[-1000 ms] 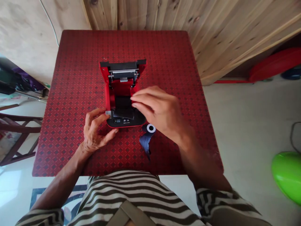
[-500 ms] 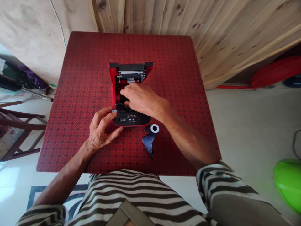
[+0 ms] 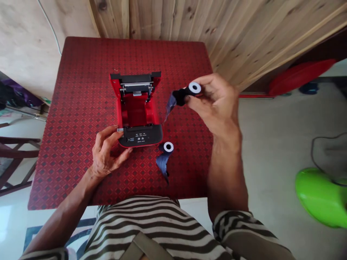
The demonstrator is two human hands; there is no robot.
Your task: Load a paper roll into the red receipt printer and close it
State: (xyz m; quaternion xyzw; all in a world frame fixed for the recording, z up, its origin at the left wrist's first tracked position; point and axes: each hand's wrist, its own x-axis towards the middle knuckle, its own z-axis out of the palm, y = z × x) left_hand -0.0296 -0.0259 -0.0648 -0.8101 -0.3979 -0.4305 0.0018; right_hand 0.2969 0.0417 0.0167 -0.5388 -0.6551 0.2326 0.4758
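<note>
One table [image 3: 179, 54] with a red, dark-patterned top took up the most room, set close to a wooden wall. One green object [image 3: 320, 198] stood on the floor well off to its right. On the tabletop sat a single red-and-black device [image 3: 141, 135], its one lid [image 3: 137, 78] tipped up at the back and its red compartment [image 3: 136, 112] in plain view, with no roll inside.

Two hands were at work. The right hand [image 3: 218, 104] was raised to the right of the device, apart from it, thumb below and fingers above, closed in a pinch around one roll. The left hand [image 3: 105, 153] was half curled, its fingers and thumb well parted; the fingertips touched the device's left front corner while the thumb lay along its front edge. How hard it pressed could not be told.

There were two rolls in all, both dark with white ends. The held roll [image 3: 194, 87] was in the air, a loose strip hanging off toward the left. The other roll [image 3: 168, 147] lay on the table just beside the device's right front corner, its strip trailing toward the person.

Smallest was one grey tab [image 3: 120, 129], under the left fingertips.
</note>
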